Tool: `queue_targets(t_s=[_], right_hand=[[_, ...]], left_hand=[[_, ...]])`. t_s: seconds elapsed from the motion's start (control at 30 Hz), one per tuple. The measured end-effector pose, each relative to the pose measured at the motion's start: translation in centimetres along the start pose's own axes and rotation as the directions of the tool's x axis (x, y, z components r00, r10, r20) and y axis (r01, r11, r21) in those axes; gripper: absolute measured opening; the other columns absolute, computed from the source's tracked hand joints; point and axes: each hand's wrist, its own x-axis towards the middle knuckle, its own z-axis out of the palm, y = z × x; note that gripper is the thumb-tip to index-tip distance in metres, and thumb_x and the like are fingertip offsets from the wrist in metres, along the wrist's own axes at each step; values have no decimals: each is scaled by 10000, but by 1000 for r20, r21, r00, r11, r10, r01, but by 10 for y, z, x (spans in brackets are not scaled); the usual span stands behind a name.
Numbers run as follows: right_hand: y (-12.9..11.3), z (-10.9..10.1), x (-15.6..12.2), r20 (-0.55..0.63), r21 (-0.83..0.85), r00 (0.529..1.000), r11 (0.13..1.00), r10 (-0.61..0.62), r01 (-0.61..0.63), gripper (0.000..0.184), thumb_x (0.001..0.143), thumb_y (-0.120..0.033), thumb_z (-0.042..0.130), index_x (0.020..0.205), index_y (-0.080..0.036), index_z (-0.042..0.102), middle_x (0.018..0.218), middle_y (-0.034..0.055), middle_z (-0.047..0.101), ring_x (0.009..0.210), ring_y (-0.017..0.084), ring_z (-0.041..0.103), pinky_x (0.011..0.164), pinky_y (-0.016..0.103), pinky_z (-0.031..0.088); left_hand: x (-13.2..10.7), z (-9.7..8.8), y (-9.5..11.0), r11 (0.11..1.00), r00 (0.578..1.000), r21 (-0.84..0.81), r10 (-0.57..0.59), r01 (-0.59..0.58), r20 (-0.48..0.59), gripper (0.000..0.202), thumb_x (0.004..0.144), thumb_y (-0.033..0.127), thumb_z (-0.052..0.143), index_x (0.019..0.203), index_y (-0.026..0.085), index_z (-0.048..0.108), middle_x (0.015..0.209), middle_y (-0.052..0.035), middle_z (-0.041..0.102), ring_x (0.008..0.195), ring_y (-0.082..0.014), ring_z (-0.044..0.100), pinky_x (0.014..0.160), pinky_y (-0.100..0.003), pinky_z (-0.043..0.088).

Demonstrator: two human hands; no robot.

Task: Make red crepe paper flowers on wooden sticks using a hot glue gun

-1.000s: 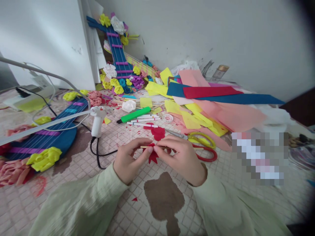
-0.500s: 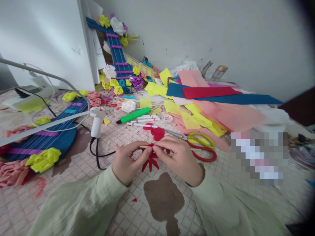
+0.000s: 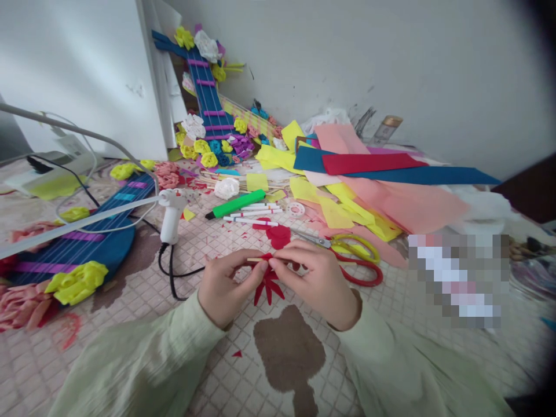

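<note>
My left hand [image 3: 230,284] is closed in a pinch on a thin pale wooden stick [image 3: 253,259]. Opposite it, my right hand [image 3: 317,278] pinches red crepe paper [image 3: 268,288] against the stick, the fingertips of both hands nearly meeting. Cut into pointed strips, the red paper fans out below the fingers, over the table. Part of the stick and the top of the paper are hidden by my fingers. Just beyond my right hand lie scissors [image 3: 357,247] with yellow and red handles, and a round red piece [image 3: 278,236].
A white glue gun [image 3: 171,215] with a black cord stands left. Behind my hands are a green marker [image 3: 237,204] and several thin pens. Paper strips [image 3: 391,174] pile at back right. Blue guitar-shaped crafts [image 3: 113,231] with paper flowers stand left and behind. The tablecloth [image 3: 174,359] has torn brown patches.
The fan of red paper strips has turned slightly and swung a little to the right under my fingers. Both hands keep nearly the same place and grip.
</note>
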Motion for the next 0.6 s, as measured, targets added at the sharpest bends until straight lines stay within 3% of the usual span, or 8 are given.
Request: queue_targets(t_s=[0.27,0.6], right_hand=[[-3,2,0,-34,18,999,1000,23,-23,67,757,-181,590,714,-172,641,693,26,633,654,139,582,619,265,466],[2,3,-1,-38,44,997,996,73,-72,85,725,-177,623,809,-174,636,756,29,652,695,144,606,655,270,493]], left_hand=[[-2,1,-2,993,999,-107,-48,47,1,147,750,195,608,870,157,684,790,-59,728,693,-168,672,665,-269,554],[0,1,-2,983,996,-163,-81,84,21,128,761,193,598,849,163,686,797,-50,727,700,-157,674,660,-249,557]])
